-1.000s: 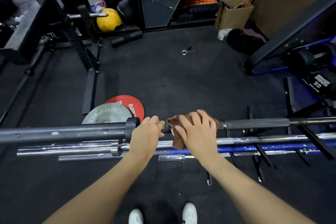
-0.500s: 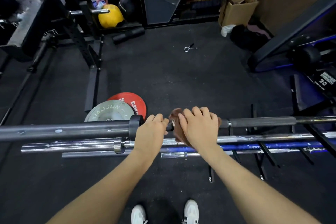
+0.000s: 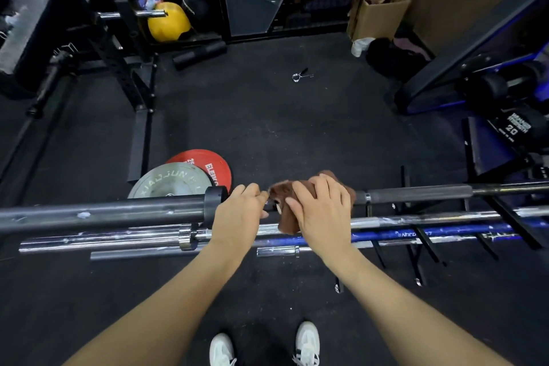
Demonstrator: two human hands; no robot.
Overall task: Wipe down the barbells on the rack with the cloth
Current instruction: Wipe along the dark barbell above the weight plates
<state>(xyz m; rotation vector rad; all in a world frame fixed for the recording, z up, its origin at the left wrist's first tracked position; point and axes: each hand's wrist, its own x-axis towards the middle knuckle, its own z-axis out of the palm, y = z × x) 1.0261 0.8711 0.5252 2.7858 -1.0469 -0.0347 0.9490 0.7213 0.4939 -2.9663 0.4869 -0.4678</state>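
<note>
Right hand (image 3: 322,211) grips brown fuzzy cloth (image 3: 286,211) around dark steel barbell (image 3: 104,214), barely shifted since earlier; left hand (image 3: 237,214) clamps bar beside it. Same patch getting scrubbed.

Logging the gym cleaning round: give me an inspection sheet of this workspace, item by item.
Surface: dark rubber floor, nothing wet seen.
Job's things: brown cloth draped over the top barbell; chrome barbell and blue barbell lie lower on the rack, with white marks.
Clutter: grey plate overlapping the red plate; spring collar loose on the floor; foam roller; cardboard box; yellow ball.
Grippers: left hand grips the top barbell beside its collar; right hand presses the cloth onto the bar.
Cables: nothing seen.
Surroundings: black squat rack to the left, dumbbell marked 20 to the right.
</note>
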